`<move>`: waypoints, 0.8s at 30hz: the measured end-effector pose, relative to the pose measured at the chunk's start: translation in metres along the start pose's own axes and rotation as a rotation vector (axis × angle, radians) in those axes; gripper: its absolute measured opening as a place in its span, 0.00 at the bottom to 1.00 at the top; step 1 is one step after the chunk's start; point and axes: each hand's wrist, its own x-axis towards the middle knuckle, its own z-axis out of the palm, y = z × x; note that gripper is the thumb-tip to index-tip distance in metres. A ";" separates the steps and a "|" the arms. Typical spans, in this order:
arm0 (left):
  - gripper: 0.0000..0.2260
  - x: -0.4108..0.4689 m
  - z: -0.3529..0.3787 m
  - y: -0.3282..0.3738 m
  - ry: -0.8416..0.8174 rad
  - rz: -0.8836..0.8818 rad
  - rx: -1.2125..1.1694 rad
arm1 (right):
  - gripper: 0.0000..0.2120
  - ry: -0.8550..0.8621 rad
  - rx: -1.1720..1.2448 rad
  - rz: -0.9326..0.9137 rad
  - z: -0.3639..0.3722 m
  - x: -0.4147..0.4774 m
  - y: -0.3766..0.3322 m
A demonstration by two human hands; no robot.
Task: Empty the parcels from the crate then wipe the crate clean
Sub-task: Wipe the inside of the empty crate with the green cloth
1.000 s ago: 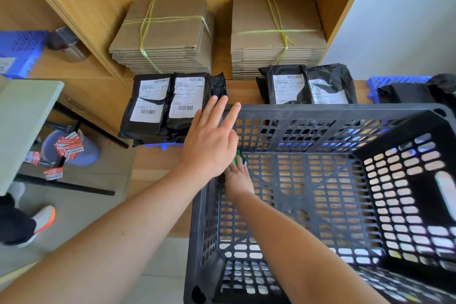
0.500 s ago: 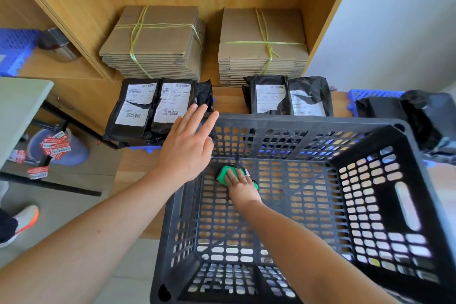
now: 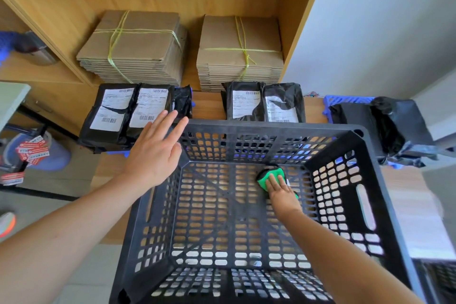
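Wiping crate [image 3: 271, 128] floor; parcels [image 3: 148, 111] out.
Right grip [image 3: 281, 191] flat, pressing green sponge [image 3: 262, 177]; left grip [image 3: 155, 153] spread at crate's upper-left corner. Risk: sponge snags slots, crate skids.

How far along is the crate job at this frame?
Done: the black plastic lattice crate holds no parcels; black mailer bags with white labels lie on the wooden shelf beyond it. In hand: the right hand presses a green wiping pad on its floor near the far right corner; the left hand lies flat at the far left rim. Left: probably more wiping.
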 end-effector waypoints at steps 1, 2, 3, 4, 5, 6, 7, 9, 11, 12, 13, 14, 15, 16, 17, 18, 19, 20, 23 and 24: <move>0.28 0.000 0.000 0.000 0.001 0.000 0.003 | 0.36 0.001 0.018 0.035 0.002 -0.003 0.010; 0.28 0.000 0.001 0.000 0.002 0.001 0.001 | 0.36 -0.001 0.033 0.071 0.004 -0.007 0.021; 0.28 0.000 0.001 0.000 0.005 0.001 -0.004 | 0.36 -0.005 0.048 0.111 0.007 -0.009 0.031; 0.28 0.000 0.001 0.000 0.007 0.002 -0.006 | 0.35 -0.012 0.065 0.159 0.010 -0.011 0.041; 0.28 0.001 0.001 0.000 0.009 0.003 -0.006 | 0.35 -0.021 0.080 0.208 0.012 -0.012 0.050; 0.28 0.001 0.001 -0.001 0.008 0.003 -0.004 | 0.35 -0.026 0.093 0.251 0.013 -0.012 0.058; 0.28 0.000 0.001 0.000 0.007 0.003 -0.003 | 0.35 -0.027 0.123 0.284 0.013 -0.012 0.062; 0.28 0.000 0.001 0.000 0.002 0.001 -0.006 | 0.36 -0.030 0.205 0.329 0.012 -0.012 0.062; 0.28 0.000 0.002 -0.001 -0.002 -0.006 -0.007 | 0.36 -0.053 0.266 0.369 0.012 -0.014 0.052; 0.28 0.001 0.002 -0.001 -0.005 -0.008 -0.005 | 0.36 -0.061 0.282 0.384 0.015 -0.016 0.046; 0.28 0.001 0.002 -0.001 -0.005 -0.010 -0.002 | 0.36 -0.061 0.288 0.397 0.019 -0.019 0.041; 0.28 0.001 0.002 -0.001 -0.006 -0.010 0.001 | 0.36 -0.065 0.291 0.406 0.023 -0.022 0.037; 0.28 0.001 0.001 -0.001 -0.009 -0.009 0.004 | 0.35 -0.072 0.311 0.421 0.025 -0.025 0.034; 0.28 0.001 0.000 0.000 -0.012 -0.010 0.005 | 0.35 -0.079 0.331 0.435 0.025 -0.027 0.033; 0.28 0.000 -0.001 0.000 -0.009 -0.011 0.005 | 0.34 -0.076 0.351 0.446 0.021 -0.028 0.031; 0.29 0.000 -0.001 0.001 -0.005 -0.008 0.006 | 0.33 -0.075 0.371 0.460 0.018 -0.028 0.029; 0.29 0.000 -0.002 0.002 -0.002 -0.003 0.005 | 0.33 -0.084 0.387 0.476 0.013 -0.027 0.026; 0.29 0.000 -0.002 0.002 -0.002 0.001 0.004 | 0.33 -0.098 0.390 0.483 0.009 -0.024 0.019; 0.29 0.000 -0.002 0.001 0.004 0.006 -0.011 | 0.34 -0.143 0.408 0.480 -0.005 -0.016 -0.016; 0.29 0.000 -0.002 0.001 0.004 0.003 -0.015 | 0.34 -0.149 0.415 0.470 -0.009 -0.013 -0.031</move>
